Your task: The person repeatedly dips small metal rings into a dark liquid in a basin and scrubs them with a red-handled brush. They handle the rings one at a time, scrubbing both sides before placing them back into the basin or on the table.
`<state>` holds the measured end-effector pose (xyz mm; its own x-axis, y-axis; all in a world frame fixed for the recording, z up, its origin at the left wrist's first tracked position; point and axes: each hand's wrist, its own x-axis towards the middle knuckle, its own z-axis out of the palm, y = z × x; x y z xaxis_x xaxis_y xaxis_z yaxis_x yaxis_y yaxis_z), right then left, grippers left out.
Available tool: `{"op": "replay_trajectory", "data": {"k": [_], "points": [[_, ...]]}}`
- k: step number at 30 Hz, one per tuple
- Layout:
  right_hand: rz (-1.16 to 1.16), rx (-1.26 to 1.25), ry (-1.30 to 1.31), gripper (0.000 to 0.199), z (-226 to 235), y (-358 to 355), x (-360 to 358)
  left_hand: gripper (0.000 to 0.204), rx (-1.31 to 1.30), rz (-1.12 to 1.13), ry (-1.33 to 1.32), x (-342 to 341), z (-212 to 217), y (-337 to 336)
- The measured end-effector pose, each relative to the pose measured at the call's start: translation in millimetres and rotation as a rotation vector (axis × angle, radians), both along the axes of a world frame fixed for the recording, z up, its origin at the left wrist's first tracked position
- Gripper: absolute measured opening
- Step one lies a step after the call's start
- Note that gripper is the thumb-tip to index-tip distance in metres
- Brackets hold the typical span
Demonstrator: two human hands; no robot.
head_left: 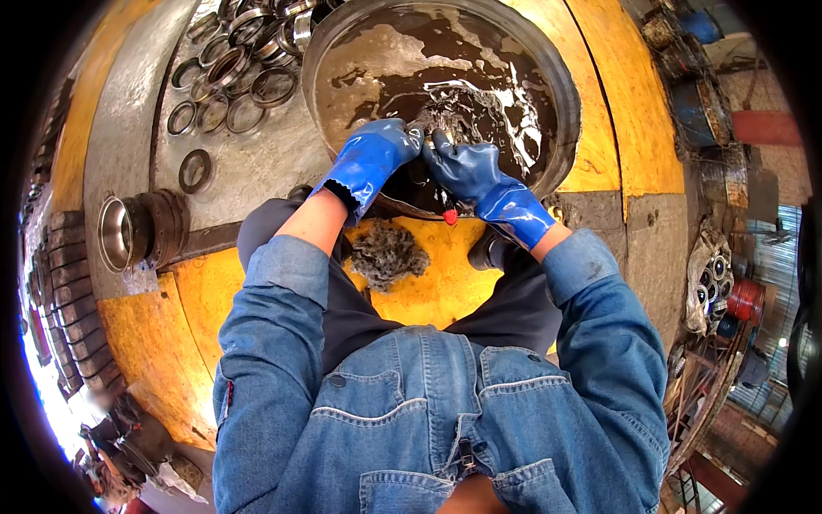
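Observation:
A wide round metal basin in front of me holds dark, oily liquid with foamy, pale patches. Both my hands wear blue rubber gloves and meet over the basin's near side. My left hand has its fingers curled in, the thumb side toward the other hand. Closed as well, my right hand nearly touches it. Something greyish and wet shows just beyond the fingers, blurred against the splashing liquid; what the fingers grip is hidden. Below the right hand, a small red tip shows at the near rim.
Metal rings lie piled left of the basin, with a flat ring apart. A shiny metal cup-shaped part stands at far left. A grey fibre wad lies between my feet on the yellow floor. Drums line the right.

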<state>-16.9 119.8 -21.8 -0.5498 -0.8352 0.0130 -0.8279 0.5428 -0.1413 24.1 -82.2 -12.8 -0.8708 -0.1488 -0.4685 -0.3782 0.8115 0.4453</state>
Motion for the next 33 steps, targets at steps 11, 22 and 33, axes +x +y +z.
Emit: {"op": "replay_trajectory", "data": {"k": [11, 22, 33], "points": [[-0.453, -0.118, -0.972, 0.046, -2, -13, -20, 0.055, 0.016, 0.028, -0.023, 1, 1, 2], [-0.869, -0.987, -1.898, 0.028, -37, -2, -29, 0.052, -0.022, 0.004, 0.153, 13, 0, 3], [-0.21, -0.044, -0.595, 0.048, -3, -8, -2, 0.04, 0.137, 0.195, 0.234, 25, -6, 20]]}}
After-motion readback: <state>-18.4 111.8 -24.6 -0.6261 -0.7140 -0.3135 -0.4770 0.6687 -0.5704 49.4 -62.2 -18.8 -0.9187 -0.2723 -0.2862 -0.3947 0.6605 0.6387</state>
